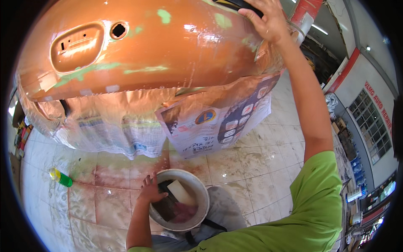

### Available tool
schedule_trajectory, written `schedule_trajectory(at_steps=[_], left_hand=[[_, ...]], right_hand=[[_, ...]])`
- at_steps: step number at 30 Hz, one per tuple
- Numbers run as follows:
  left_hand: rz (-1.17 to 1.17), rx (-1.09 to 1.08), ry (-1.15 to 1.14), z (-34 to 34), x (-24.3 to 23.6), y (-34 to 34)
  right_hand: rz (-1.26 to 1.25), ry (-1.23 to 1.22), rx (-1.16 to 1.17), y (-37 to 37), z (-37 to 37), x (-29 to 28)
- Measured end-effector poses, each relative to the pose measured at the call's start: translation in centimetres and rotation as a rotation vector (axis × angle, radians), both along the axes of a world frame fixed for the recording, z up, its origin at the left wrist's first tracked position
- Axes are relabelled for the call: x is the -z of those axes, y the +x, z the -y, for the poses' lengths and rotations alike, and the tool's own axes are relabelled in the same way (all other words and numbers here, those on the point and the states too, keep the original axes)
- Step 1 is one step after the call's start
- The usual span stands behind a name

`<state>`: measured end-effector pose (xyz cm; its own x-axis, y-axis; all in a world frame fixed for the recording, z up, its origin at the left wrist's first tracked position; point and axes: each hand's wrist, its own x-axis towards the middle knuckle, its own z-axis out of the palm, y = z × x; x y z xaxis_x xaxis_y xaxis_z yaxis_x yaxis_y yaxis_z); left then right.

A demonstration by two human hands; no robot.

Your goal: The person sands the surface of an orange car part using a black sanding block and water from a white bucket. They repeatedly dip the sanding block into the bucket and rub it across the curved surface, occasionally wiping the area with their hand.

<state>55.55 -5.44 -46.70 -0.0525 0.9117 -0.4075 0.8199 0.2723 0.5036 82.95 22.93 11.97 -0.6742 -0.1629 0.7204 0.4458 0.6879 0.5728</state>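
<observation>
My right hand [268, 23] grips a black and yellow block [235, 5] on the upper part of an orange car body panel [172, 50] with pale green patches, a recess and a dark hole. Printed paper masking [231, 117] hangs along its lower edge. Down below, my left hand [152, 189] is open, fingers spread, at the left rim of a round bucket [203, 201] containing cloudy liquid, a pale block [180, 191], dark sheets [161, 208] and a pink piece [187, 210]; whether it touches them I cannot tell.
A green bottle with a yellow top [61, 177] stands on the dusty tiled floor [113, 201] at left. Along the right wall are a barred window [365, 122], blue jugs [359, 172] and assorted stock. A red and white column [306, 12] rises behind the panel.
</observation>
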Motion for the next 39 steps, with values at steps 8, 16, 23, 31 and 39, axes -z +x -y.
schedule_trajectory(at_steps=[8, 16, 23, 31, 39], left_hand=[[-0.049, 0.038, -0.055, -0.5, -1.5, -0.1], [-0.075, 0.043, -0.011, -0.2, -1.5, 0.2], [-0.031, 0.036, 0.044, 0.1, -0.6, -1.2], [-0.035, 0.022, 0.084, -0.1, -0.7, -0.3], [-0.010, -0.039, 0.099, -0.8, -1.2, 1.2]], right_hand=[[-0.007, 0.013, 0.028, 1.9, -1.0, -0.5], [0.033, 0.076, -0.066, 4.7, -1.8, 4.4], [0.068, 0.064, -0.054, -0.9, 1.4, 4.0], [0.059, 0.060, -0.036, -6.8, 3.2, 0.0], [0.181, 0.130, -0.056, -5.7, 2.3, -1.0]])
